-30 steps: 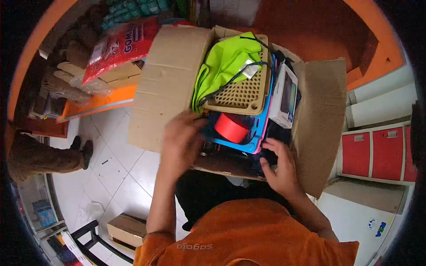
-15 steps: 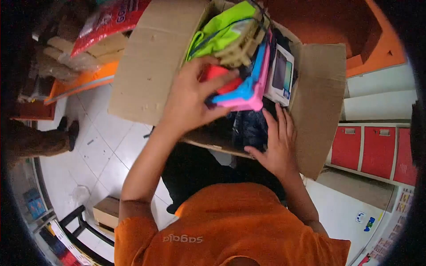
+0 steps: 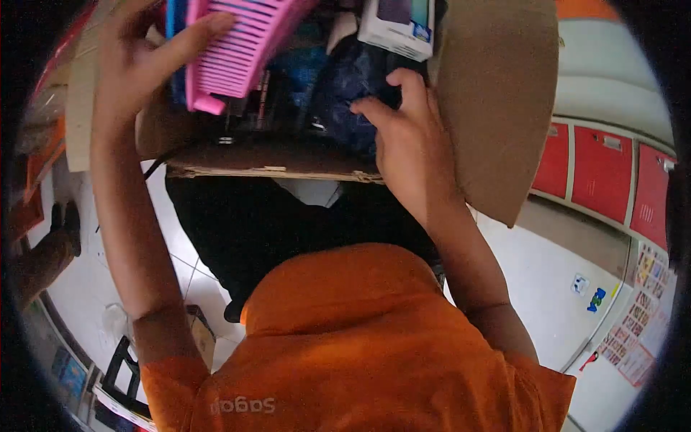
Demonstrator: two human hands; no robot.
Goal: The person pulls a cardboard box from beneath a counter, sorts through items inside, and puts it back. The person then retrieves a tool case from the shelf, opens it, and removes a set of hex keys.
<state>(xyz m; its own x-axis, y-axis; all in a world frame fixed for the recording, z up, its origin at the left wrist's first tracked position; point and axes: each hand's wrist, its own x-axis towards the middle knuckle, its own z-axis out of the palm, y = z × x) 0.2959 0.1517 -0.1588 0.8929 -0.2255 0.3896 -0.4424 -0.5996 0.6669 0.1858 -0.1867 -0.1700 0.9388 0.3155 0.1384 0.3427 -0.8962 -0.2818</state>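
Note:
My left hand (image 3: 140, 68) is closed on a pink slotted plastic basket (image 3: 234, 54), thumb over its slats, tilted above the left part of an open cardboard box (image 3: 497, 93). A strip of blue plastic (image 3: 175, 32) shows behind the pink one, close to my fingers. Inside the box, my right hand (image 3: 417, 137) rests at a dark blue plastic-wrapped bundle (image 3: 345, 93), thumb and index finger bent but apart. Just above that hand lies a white box with a phone pictured on it (image 3: 396, 36). Other dark contents under the basket are hard to make out.
Red lockers (image 3: 603, 169) stand at the right, above a white surface with stickers (image 3: 533, 288). A black metal frame (image 3: 119, 374) and a small carton (image 3: 201, 335) are on the lower left. Another person's leg (image 3: 54, 252) shows at the far left.
My left hand has moved up and left with the pink basket, exposing dark contents beneath. My right hand's fingers have bent in at the dark bundle. The view has shifted too.

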